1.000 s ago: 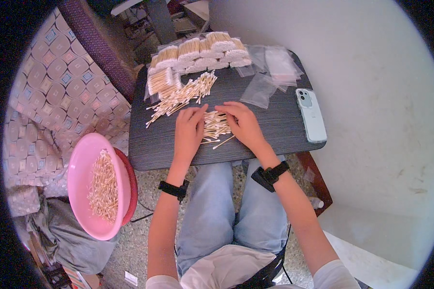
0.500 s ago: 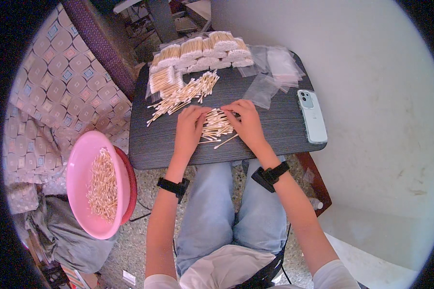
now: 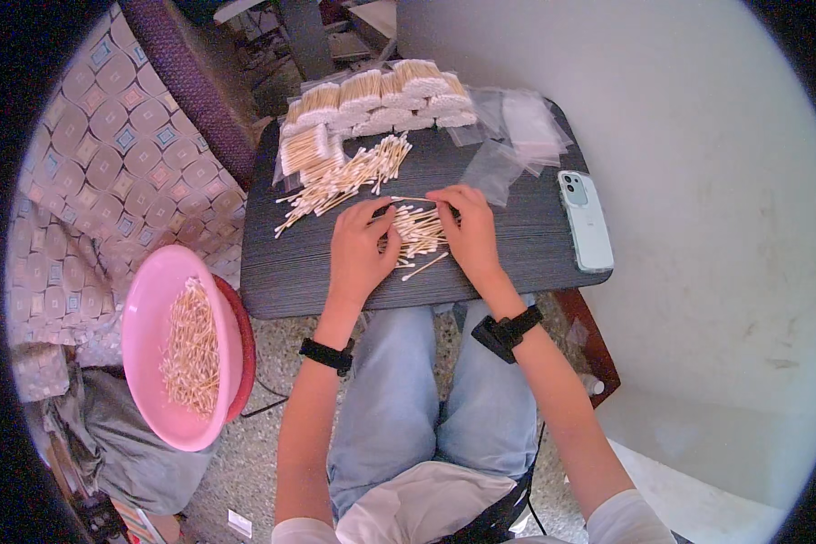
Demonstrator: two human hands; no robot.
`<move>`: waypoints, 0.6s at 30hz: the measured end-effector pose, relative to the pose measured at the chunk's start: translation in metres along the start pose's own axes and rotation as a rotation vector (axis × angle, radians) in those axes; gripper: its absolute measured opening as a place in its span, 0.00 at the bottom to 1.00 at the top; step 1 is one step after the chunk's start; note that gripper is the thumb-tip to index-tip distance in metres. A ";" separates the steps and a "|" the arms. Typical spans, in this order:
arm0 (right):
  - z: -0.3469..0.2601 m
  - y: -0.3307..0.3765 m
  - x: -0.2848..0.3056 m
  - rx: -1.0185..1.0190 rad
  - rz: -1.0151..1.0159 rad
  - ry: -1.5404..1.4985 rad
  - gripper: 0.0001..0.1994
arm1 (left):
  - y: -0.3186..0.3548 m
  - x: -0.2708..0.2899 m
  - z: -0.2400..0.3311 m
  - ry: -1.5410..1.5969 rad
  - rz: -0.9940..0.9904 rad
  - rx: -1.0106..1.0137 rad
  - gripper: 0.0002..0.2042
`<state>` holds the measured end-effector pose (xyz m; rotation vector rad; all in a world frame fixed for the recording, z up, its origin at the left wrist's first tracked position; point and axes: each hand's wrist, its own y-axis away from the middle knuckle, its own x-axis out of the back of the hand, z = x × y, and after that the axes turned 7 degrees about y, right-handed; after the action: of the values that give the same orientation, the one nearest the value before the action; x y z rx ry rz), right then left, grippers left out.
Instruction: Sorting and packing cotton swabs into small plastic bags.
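A small pile of cotton swabs (image 3: 419,230) lies on the dark table between my hands. Along its far side, a single cotton swab (image 3: 412,199) spans from one set of fingertips to the other. My left hand (image 3: 363,245) curls at the pile's left, its index fingertip at one end of that swab and its thumb against the pile. My right hand (image 3: 468,228) bends round the right side, fingertips at the swab's other end. A stray swab (image 3: 424,267) lies nearer me. Beyond my left hand spreads a larger loose heap of swabs (image 3: 352,179).
Filled clear bags of swabs (image 3: 363,91) are stacked at the table's (image 3: 299,272) far edge. Flat clear bags (image 3: 526,131) and a pale phone (image 3: 587,220) lie at right. A pink basin (image 3: 145,354) of swabs stands lower left. A wall (image 3: 698,227) rises at right.
The single swab now shows apart from the pile's far side, between my fingertips. My left thumb has moved right, and a loose swab near it is no longer visible.
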<state>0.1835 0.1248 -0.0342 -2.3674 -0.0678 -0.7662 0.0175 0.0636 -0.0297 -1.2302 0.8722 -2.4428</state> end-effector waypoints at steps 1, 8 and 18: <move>0.001 0.000 0.000 0.014 0.014 0.006 0.07 | 0.000 -0.001 0.000 0.001 0.000 -0.001 0.10; 0.004 0.001 -0.002 -0.085 0.043 -0.063 0.07 | 0.000 0.001 0.005 0.140 -0.089 0.003 0.11; 0.005 -0.001 -0.005 0.043 0.027 0.067 0.11 | -0.001 0.002 0.004 0.076 -0.059 -0.014 0.14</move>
<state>0.1816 0.1287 -0.0392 -2.2952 -0.0231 -0.8226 0.0191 0.0617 -0.0257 -1.1916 0.8863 -2.5492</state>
